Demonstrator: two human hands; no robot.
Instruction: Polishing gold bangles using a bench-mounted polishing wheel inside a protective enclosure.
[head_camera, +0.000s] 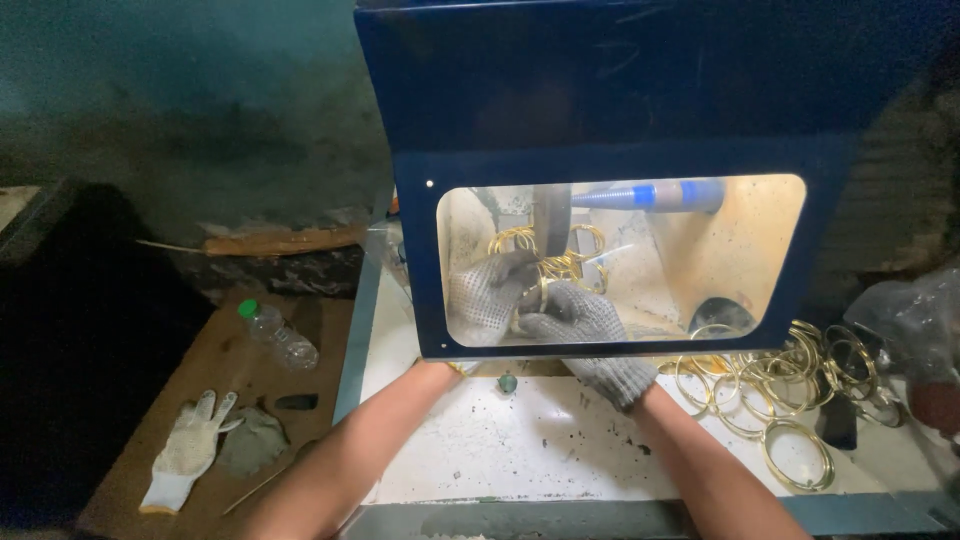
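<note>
Both my hands wear grey knit gloves and reach under a dark blue hood (620, 90) with a clear window. Behind the window, my left hand (482, 297) and my right hand (580, 318) grip a brass ring (541, 293) together, close to a dark vertical wheel (551, 218). More brass rings (512, 240) hang behind the wheel inside the lit chamber. A blue and white nozzle (650, 195) points in from the upper right.
A heap of loose brass rings (790, 385) lies on the white bench (520, 445) to the right. On the wooden board (215, 370) at left lie a clear plastic bottle (280, 338), a white glove (190, 448) and a grey rag (252, 440).
</note>
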